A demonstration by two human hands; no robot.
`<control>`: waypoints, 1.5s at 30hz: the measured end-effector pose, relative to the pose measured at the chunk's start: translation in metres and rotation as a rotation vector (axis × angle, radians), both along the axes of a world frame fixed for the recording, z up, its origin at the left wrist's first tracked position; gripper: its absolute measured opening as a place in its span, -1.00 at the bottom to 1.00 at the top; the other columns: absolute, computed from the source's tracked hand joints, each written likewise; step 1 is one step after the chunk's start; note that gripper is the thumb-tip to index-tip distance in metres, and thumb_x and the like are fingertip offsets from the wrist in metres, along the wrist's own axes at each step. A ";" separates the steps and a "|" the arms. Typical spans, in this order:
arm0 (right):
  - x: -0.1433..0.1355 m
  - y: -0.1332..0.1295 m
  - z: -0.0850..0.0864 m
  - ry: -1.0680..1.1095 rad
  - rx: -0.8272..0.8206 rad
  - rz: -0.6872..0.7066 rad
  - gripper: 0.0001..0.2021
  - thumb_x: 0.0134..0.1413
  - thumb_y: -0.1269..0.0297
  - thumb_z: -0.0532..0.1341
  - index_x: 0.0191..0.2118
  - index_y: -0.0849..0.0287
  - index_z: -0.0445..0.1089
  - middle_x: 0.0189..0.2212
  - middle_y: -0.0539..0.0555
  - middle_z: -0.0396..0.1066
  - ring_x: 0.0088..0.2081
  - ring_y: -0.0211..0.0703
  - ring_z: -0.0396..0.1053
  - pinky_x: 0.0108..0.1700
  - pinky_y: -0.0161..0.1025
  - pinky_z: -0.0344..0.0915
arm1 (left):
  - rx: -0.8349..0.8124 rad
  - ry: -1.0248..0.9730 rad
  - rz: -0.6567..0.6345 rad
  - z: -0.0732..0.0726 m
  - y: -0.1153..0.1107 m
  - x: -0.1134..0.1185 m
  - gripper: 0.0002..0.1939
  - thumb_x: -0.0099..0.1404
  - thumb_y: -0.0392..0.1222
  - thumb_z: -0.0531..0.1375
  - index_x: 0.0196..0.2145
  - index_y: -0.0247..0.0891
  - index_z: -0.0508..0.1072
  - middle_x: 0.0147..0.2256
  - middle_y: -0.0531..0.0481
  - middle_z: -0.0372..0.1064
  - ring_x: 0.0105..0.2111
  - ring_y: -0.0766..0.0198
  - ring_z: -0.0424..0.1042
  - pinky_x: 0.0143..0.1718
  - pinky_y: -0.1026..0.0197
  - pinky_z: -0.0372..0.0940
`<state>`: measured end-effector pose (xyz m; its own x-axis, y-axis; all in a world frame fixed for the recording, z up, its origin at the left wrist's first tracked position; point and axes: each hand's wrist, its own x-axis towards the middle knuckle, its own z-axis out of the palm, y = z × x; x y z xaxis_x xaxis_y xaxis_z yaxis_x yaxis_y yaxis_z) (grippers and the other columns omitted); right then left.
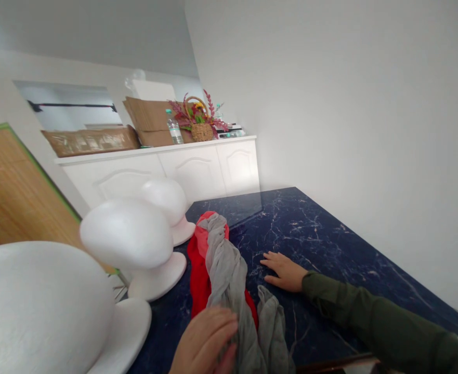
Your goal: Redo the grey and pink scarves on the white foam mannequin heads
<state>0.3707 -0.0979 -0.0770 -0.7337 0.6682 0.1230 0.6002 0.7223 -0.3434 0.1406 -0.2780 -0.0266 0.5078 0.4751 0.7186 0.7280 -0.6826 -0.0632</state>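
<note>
Under the flat right hand (285, 271): dark blue marble-look tabletop (322, 234), polished and glossy, veined white. Beneath the left hand (205, 340): thin grey crinkled cloth scarf (226, 270), matt and soft, twisted over a red woven fabric (198, 275), also matt. Left of that hand: white foam head forms (123, 236), smooth, faintly grainy. Far beyond: woven wicker basket (201, 131), brown cardboard boxes (151, 117), white painted cabinet (197, 166).
</note>
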 end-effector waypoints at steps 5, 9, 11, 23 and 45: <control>-0.003 0.005 -0.008 0.067 0.068 0.049 -0.46 0.00 0.08 0.03 0.11 0.19 0.08 0.12 0.18 0.02 0.15 0.01 -0.08 0.13 0.01 -0.15 | -0.438 0.027 -0.199 0.034 0.087 0.067 -0.67 0.17 -0.24 0.04 -0.07 -0.19 0.26 -0.09 -0.02 0.30 -0.05 0.27 0.22 0.01 0.14 0.14; -0.004 0.007 -0.005 0.123 0.143 0.182 -0.53 -0.03 0.32 0.05 0.07 0.20 0.13 0.08 0.12 0.11 0.11 -0.09 -0.01 0.14 -0.12 -0.13 | -0.636 -0.004 -0.206 0.000 0.147 0.083 -0.53 0.16 -0.16 0.06 0.04 -0.29 0.15 0.05 -0.14 0.14 0.06 0.20 0.10 0.09 0.07 0.01; -0.003 0.007 -0.003 0.088 0.136 0.229 -0.50 -0.04 0.34 0.04 0.10 0.21 0.09 0.10 0.13 0.08 0.13 -0.09 -0.03 0.15 -0.12 -0.16 | -0.740 0.055 -0.201 -0.020 0.161 0.080 -0.46 0.14 -0.12 0.08 0.07 -0.29 0.12 0.09 -0.16 0.07 0.09 0.14 0.04 0.11 0.01 -0.05; 0.000 0.007 0.002 0.058 0.041 0.218 -0.46 0.00 0.19 0.06 0.14 0.12 0.02 0.13 0.10 0.02 0.15 -0.08 -0.07 0.17 -0.04 -0.25 | -0.812 0.068 -0.233 -0.033 0.165 0.072 -0.29 0.04 -0.05 0.17 0.11 -0.22 0.03 0.14 -0.15 -0.04 0.13 0.08 -0.06 0.12 -0.05 -0.14; -0.002 0.005 0.010 0.113 0.056 0.235 -0.46 -0.07 0.25 0.10 0.10 0.16 0.10 0.09 0.11 0.10 0.11 -0.07 0.01 0.14 -0.09 -0.10 | -0.626 0.119 -0.240 -0.018 0.159 0.072 -0.39 0.10 -0.10 0.12 0.09 -0.29 0.07 0.10 -0.18 0.06 0.10 0.12 0.03 0.10 0.01 -0.04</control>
